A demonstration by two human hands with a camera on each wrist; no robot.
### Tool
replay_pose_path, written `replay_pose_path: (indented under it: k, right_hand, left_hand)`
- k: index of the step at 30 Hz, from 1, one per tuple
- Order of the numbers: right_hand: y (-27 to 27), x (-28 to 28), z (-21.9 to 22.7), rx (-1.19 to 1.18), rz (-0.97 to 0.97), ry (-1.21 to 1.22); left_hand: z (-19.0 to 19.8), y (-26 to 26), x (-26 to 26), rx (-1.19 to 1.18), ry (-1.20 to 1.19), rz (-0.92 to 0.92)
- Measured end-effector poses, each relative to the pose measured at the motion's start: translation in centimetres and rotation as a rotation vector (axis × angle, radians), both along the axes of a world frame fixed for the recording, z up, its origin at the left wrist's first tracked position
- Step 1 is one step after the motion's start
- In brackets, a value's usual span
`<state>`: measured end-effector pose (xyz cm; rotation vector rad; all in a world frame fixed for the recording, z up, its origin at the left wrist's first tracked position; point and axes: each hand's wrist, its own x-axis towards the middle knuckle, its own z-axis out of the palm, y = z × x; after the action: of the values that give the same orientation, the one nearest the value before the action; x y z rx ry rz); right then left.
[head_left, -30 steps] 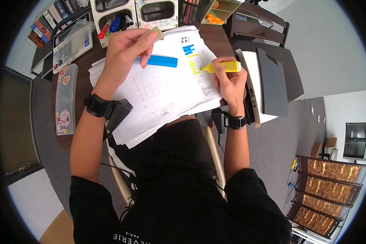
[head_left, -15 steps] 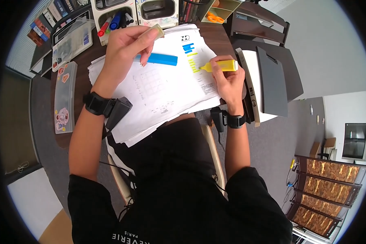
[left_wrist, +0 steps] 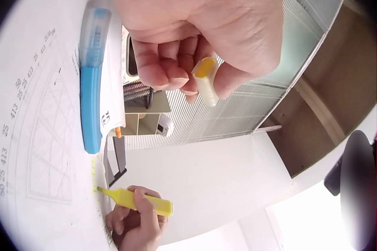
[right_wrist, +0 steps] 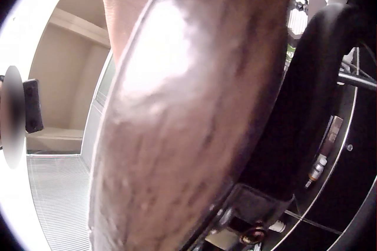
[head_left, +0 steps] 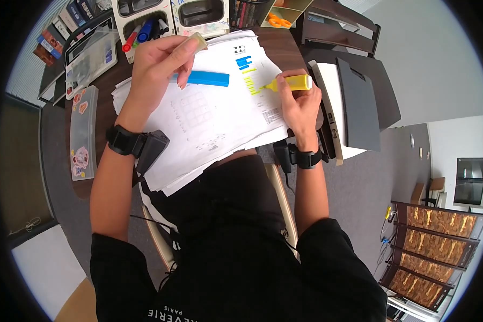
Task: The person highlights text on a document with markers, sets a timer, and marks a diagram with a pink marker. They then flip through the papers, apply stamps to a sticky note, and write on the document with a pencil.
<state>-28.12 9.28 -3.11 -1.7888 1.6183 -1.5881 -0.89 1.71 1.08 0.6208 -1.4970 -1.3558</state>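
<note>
While the person's black shirt [head_left: 236, 257] filled the lower middle of the head view, nearest of all, a loose stack of papers [head_left: 214, 121] lay beyond it at the centre of the frame, spread over the desk [head_left: 279, 47]. Right of centre, the right hand [head_left: 301, 110] was clamped round a yellow highlighter [head_left: 299, 82], whose tip stood at the row of yellow marks [head_left: 250, 86] on the top sheet; whether it pressed on the paper could not be told. Left of centre, the left hand [head_left: 151, 70] seemed raised above the sheets, pinching a small pale cap [left_wrist: 206, 83] between thumb and finger. Partly behind that hand lay a blue highlighter [head_left: 209, 79], near the blue marks [head_left: 243, 63] but apart from them. Good marking probably called for light, even pressure, one line of print per stroke, and a lift at each end so that ink did not pool. Because the stack's edges were ragged, a slip looked possible; steadying it with the left hand's heel, cap kept in the pinch, would likely have helped. Farther off, along the upper edge, stood a white organizer [head_left: 173, 19] with markers [head_left: 145, 31] and, to its right, orange scissors [head_left: 279, 21].
</note>
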Motion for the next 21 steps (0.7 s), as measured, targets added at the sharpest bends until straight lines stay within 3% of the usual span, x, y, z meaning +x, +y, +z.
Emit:
replay_pose_path:
  k: [10,12,13,15,21]
  right_hand:
    - [0.3,-0.1,0.3,0.030,-0.002,-0.003]
    - [0.3,-0.6,-0.4,0.083,0.051,-0.295]
    - [0.5,-0.7,0.0,0.081,0.051,-0.294]
    - [1.2,-0.7,0.8,0.112,0.120,-0.538]
    - [1.6,-0.6,0.5,0.103,0.239,-0.403]
  left_hand:
    - [0.1,-0.1,0.2,0.004,0.014,-0.016]
    - [0.2,-0.1,0.2,0.004,0.006,-0.012]
    - [0.2,0.0,0.2,0.007,-0.001,-0.006]
    - [0.1,-0.1,0.2,0.005,0.001,-0.008]
    - [0.0,-0.3,0.3,-0.001,0.009,-0.017]
